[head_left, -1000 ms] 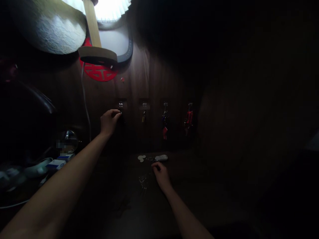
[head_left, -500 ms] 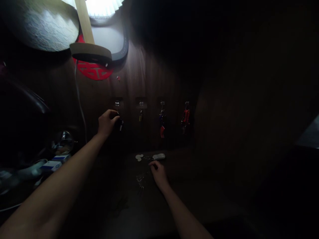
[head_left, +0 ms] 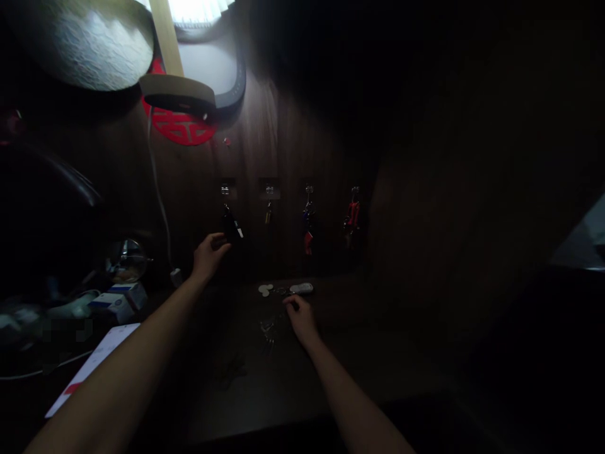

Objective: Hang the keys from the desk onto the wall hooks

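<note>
A row of wall hooks on a dark wood panel carries keys. A black key fob (head_left: 232, 226) hangs from the leftmost hook (head_left: 225, 188). My left hand (head_left: 208, 255) is just below and left of the fob, fingers loosely apart and holding nothing. A small brass key (head_left: 268, 213), a blue and red key bunch (head_left: 308, 228) and a red key bunch (head_left: 351, 217) hang on the other hooks. My right hand (head_left: 299, 317) rests on the dark tabletop, fingers curled near a white remote fob (head_left: 302, 289). A loose key ring (head_left: 268, 329) lies left of it.
A lit lamp (head_left: 179, 57) stands at the upper left above a red paper cutout (head_left: 182, 130). Small boxes (head_left: 118, 296), a shiny round object (head_left: 126, 258), a white cord (head_left: 158, 189) and a white card (head_left: 92, 366) crowd the left. The right side is too dark to read.
My left hand let go of the black key fob, which now hangs from the leftmost hook, and dropped down below it. My right hand stayed on the table by the white fob.
</note>
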A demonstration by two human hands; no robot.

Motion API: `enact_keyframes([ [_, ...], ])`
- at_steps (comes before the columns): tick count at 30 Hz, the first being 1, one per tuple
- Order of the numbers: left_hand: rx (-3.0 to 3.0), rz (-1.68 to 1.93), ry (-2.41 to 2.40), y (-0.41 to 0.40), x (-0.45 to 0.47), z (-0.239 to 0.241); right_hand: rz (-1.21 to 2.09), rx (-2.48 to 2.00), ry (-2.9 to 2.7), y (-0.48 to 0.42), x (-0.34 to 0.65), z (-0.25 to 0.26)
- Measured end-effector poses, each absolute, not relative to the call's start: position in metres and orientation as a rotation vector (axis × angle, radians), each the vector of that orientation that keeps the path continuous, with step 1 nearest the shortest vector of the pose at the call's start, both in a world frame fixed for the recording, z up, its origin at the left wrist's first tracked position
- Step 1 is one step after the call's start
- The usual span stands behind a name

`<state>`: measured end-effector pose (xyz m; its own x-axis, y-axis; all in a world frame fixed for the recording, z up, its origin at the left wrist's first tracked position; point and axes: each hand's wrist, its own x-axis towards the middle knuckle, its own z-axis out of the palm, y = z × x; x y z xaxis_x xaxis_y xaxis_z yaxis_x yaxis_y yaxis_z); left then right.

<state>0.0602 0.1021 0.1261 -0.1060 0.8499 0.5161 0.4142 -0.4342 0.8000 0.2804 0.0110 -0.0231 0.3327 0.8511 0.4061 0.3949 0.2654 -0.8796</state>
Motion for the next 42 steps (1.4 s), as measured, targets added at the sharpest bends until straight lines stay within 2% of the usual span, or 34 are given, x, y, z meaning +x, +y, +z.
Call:
enact_keyframes([
  [9, 1.783, 1.275, 1.425, 0.063, 0.039, 0.059, 0.456, -1.343, -1.297, 0.008, 0.28, -0.021],
  [15, 1.759, 1.191, 1.442, 0.04, 0.021, 0.032, 0.464, -1.34, -1.279, 0.009, 0.28, -0.024],
  [28, 1.75, 1.165, 1.418, -0.016, 0.009, 0.001, 0.474, -1.345, -1.115, 0.008, 0.289, -0.026],
  [38, 2.1, 1.059, 1.615, -0.036, -0.009, -0.011, 0.521, -1.309, -1.101, 0.009, 0.289, -0.025],
  [42, 2.276, 1.017, 1.868, -0.032, -0.027, -0.018, 0.532, -1.296, -1.082, 0.006, 0.287, -0.023],
])
